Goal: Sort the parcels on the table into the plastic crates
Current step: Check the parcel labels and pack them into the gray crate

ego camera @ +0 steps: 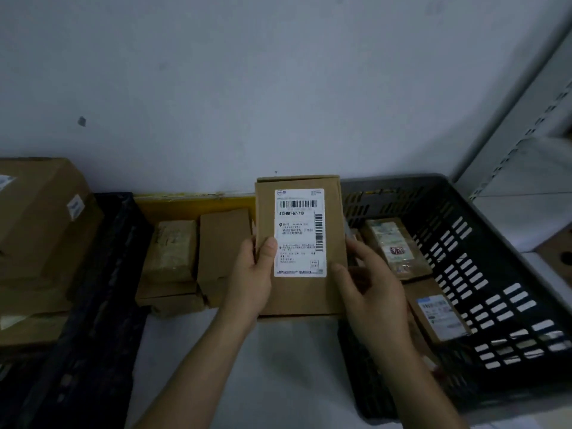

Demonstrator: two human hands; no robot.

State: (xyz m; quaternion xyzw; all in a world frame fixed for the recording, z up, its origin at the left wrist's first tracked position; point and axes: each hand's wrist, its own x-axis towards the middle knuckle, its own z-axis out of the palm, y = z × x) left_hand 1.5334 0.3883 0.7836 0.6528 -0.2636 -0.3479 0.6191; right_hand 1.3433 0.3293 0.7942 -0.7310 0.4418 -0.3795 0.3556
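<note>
Left hand (pixel 252 274), right hand (pixel 371 289) grip parcel (pixel 301 292)

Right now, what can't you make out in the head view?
- Label small print: too blurred.
- Parcel back: faces away.
- Left crate contents: dark, cut by the frame edge.
- Right crate near corner: behind the right hand.
- Left hand fingers: behind the parcel.

Your left hand (pixel 252 278) is gripping, thumb curled over the front. Your right hand (pixel 373 294) is pinching likewise, both forearms reaching forward.
</note>
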